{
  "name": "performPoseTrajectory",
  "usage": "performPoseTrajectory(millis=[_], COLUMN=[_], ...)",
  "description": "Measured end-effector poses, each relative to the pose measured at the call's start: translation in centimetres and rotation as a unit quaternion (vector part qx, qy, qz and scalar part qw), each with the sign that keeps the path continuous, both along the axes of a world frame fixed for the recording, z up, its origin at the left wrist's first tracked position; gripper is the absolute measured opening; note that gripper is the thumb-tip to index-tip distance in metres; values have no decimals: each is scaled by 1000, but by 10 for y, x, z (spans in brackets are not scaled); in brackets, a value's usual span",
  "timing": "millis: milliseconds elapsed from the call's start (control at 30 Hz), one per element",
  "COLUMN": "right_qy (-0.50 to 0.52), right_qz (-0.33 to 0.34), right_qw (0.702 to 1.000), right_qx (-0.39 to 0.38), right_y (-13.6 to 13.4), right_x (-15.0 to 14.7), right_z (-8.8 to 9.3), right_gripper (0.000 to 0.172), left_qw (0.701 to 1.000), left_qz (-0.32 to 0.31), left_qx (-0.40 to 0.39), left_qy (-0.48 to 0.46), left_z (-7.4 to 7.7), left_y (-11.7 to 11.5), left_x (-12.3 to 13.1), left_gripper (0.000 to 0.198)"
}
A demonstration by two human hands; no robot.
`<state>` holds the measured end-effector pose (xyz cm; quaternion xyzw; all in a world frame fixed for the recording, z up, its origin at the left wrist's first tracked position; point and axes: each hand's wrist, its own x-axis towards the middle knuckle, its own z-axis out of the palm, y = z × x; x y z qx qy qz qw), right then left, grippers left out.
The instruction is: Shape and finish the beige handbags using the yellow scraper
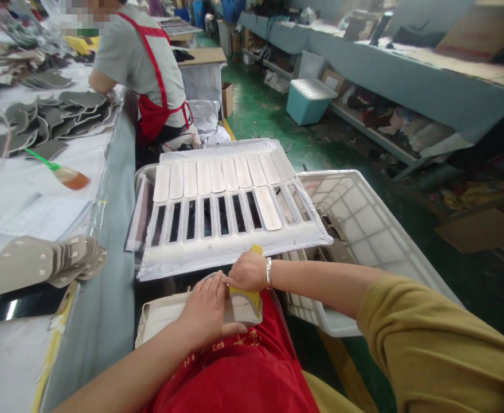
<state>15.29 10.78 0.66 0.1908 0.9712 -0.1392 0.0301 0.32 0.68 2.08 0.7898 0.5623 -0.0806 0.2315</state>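
Note:
A cream, flat, padded-looking piece (163, 314) lies across my lap on the red apron. My left hand (204, 307) rests on it, fingers stretched out flat. My right hand (247, 271) is closed around a flat yellow scraper (247, 296), which shows above and below the fist and touches the right end of the cream piece. The fingertips of both hands nearly meet. Just beyond them lies a white slotted board (230, 244), tilted a little. Its back row carries several pale oblong strips (190, 179), and one more strip (269, 209) lies in the front row.
A white plastic crate (363, 212) stands under the board's right side. On the left table are stacked beige pieces (49, 261), grey cut pieces (45, 123), a green-handled brush (66, 175) and papers (40, 215). A co-worker (148, 74) sits ahead. A lidded teal box (307, 103) stands on the floor.

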Motion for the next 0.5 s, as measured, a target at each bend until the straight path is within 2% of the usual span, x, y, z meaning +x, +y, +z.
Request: performPoseTrajectory(millis=[167,300,400,500], right_qy=[11,-2,11,16], right_qz=[50,57,20,-98], right_qw=[999,998,997,991], right_qx=[7,40,73,87], right_y=[4,12,18,11], right_x=[-28,-47,-34,5], right_z=[1,16,32,39], right_gripper=[49,47,51,53], left_qw=[999,997,993,993], left_qz=[42,76,107,90], left_qx=[6,26,45,68], left_qy=[32,7,-19,-43], left_z=[6,12,15,11], left_y=[-8,-15,-23,-29], left_x=[-15,-31,-33,-19], left_gripper=[99,103,110,115])
